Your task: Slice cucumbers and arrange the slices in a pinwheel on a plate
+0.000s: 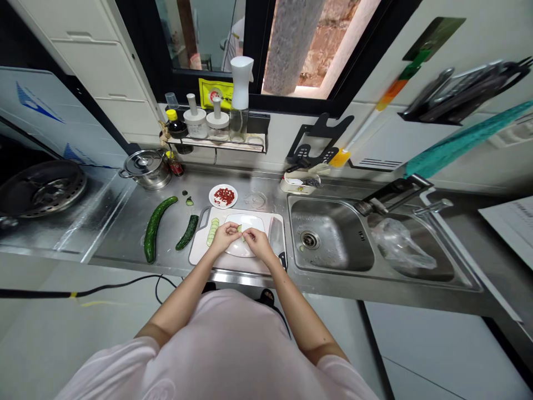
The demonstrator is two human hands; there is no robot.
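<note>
Cucumber slice (pixel 240 228) sits pinched between our left hand (pixel 224 236) and right hand (pixel 257 243), our fingers closed on it, just above a white plate (pixel 254 223) on the cutting board (pixel 200 253). We have more pale slices (pixel 213 231) lined up beside the left hand, and a cleaver (pixel 276 234) lies just past the right.

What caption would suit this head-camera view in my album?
The left hand and right hand hold a cucumber slice above a white plate on a chopping board, at a steel counter.
</note>
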